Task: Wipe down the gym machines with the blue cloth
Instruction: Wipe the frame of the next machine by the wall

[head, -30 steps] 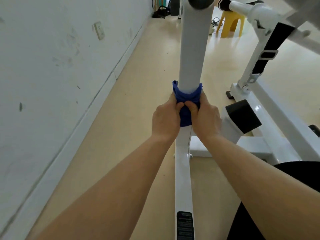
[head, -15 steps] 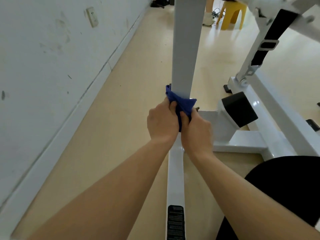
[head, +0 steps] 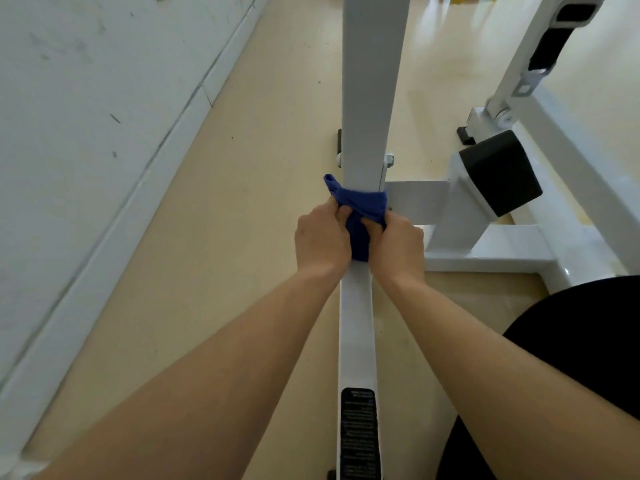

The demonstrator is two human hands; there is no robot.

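Cloth wraps the white post low down, near its foot. Left hand and right hand each pinch an end, grip tight on it. Best to pull snug and rub all sides evenly.

The left forearm and right forearm are bare up to the frame's lower edge, and the left hand and right hand are bare too. A plain, smooth black garment covers a rounded part of the body at lower right
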